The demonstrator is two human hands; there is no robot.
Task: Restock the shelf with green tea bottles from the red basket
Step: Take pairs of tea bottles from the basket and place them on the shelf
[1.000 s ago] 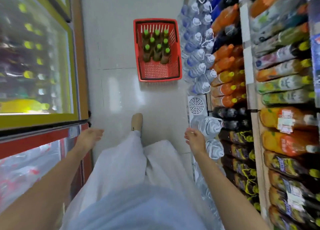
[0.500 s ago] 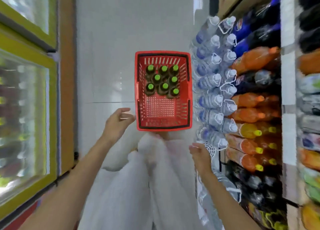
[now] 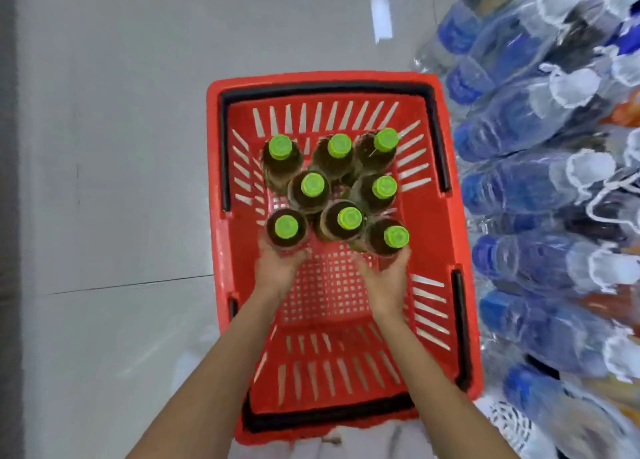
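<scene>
Hands (image 3: 277,272) round nearest bottles (image 3: 286,227) — in basket (image 3: 433,231)

I assess this as a shop aisle in the drinks section. A red plastic shopping basket (image 3: 457,237) stands on a pale tiled floor (image 3: 121,147) and carries eight identical green-capped bottles (image 3: 312,185). Just beside it, on the right, blue-labelled water bottles (image 3: 519,188) lie ranked in bulk, row upon row.

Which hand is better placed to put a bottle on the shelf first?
Probably the right hand. It grips the near-right bottle, on the side of the basket by the water bottles; the left hand grips the near-left bottle, farther off.
</scene>
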